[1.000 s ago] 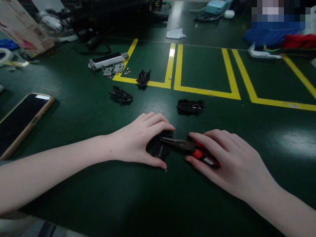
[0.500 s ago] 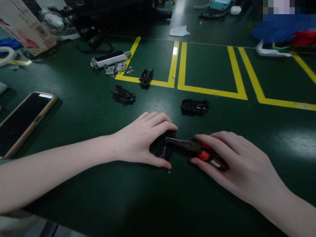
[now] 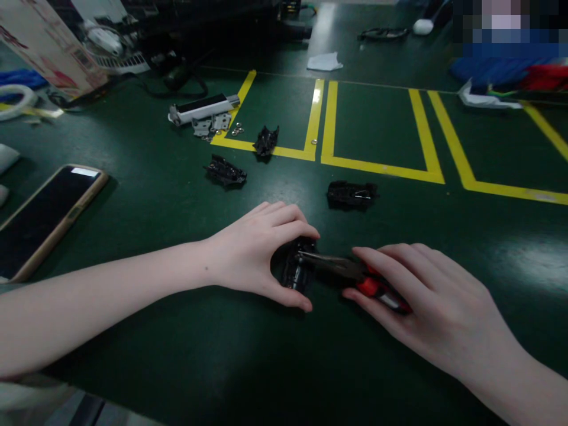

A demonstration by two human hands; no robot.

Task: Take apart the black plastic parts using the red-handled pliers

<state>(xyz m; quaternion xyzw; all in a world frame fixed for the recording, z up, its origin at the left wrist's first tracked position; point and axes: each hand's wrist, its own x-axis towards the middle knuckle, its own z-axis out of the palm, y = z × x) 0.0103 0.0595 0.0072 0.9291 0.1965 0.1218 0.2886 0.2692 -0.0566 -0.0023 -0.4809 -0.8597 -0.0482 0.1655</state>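
Observation:
My left hand (image 3: 270,254) is closed round a black plastic part (image 3: 298,269) on the green tabletop, thumb at its near end and fingers at its far end. In my right hand (image 3: 426,296) are long-nose pliers (image 3: 350,271) with red and black handles. Their tips touch the upper part of the black piece, or lie just over it; I cannot tell whether they grip anything. Beyond my hands lie three similar black parts: one to the right (image 3: 352,194), one to the left (image 3: 225,170) and one farther back (image 3: 266,141).
A phone (image 3: 42,216) in a tan case lies at the left. Behind the parts are a white-and-black device (image 3: 204,109), small metal plates (image 3: 212,124) and rings (image 3: 238,129). Yellow tape (image 3: 381,167) marks boxes on the table. Across it, at the far right, sits a person in blue (image 3: 510,65).
The view has shifted slightly, so the table items appear a little lower and to the right. Both hands keep their hold; the pliers' tips stay at the black part.

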